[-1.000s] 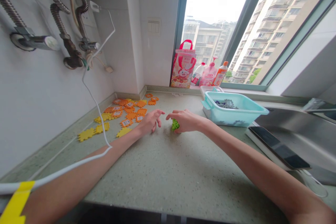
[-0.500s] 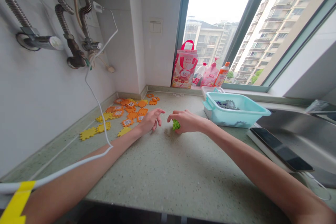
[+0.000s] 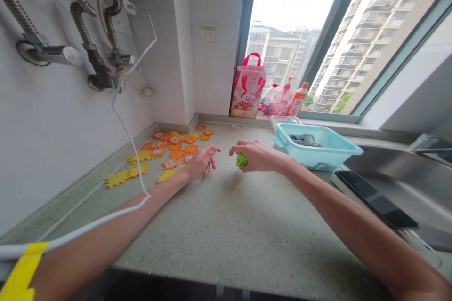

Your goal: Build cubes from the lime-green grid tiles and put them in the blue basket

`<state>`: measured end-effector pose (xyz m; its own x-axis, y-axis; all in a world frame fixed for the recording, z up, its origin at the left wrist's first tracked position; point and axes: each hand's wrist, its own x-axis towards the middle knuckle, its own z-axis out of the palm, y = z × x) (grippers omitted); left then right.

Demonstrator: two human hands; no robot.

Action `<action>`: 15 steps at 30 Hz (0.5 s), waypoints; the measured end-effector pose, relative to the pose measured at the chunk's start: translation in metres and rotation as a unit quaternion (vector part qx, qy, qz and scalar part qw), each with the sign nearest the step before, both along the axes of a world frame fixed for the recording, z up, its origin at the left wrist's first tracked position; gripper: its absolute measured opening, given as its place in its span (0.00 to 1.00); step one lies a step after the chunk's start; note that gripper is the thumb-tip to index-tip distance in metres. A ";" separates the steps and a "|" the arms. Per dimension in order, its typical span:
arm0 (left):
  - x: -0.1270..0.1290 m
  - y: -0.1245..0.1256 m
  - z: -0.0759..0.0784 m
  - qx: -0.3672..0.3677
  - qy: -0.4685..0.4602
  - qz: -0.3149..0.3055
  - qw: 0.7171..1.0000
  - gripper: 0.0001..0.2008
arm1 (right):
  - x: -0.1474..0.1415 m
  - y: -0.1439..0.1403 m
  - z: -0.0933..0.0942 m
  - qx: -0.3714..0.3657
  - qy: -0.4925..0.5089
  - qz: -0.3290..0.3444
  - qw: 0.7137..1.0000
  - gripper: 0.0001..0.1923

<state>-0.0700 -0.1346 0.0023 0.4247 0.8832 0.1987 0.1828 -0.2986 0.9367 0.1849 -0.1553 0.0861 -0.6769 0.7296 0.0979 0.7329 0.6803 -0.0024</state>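
Pinched between curled fingertips, a small green piece (image 3: 241, 159) is held by the right hand (image 3: 256, 156) just above the speckled countertop (image 3: 226, 225), raised enough that nothing catches beneath it. The left hand (image 3: 201, 162) is laid on the counter with its fingers loosely spread and nothing gripped — it is kept close beside the orange and yellow pieces (image 3: 165, 153) scattered toward the wall. A teal bin (image 3: 318, 150) with dark pieces inside is set just right of the held piece, its near wall standing in the path. A white cable (image 3: 132, 141) is draped across the left forearm, and a phone (image 3: 377, 200) is left at the sink edge — well apart.
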 end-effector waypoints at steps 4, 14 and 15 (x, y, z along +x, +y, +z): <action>-0.001 -0.001 0.001 0.004 0.002 -0.001 1.000 0.32 | 0.014 0.003 0.016 0.027 0.018 -0.027 0.999 0.27; 0.000 -0.005 0.008 -0.005 0.023 0.005 1.000 0.31 | 0.116 0.003 0.086 0.157 0.075 -0.216 0.961 0.26; 0.000 -0.005 0.008 -0.004 0.024 0.005 1.000 0.31 | 0.132 0.004 0.090 0.163 0.074 -0.244 0.953 0.26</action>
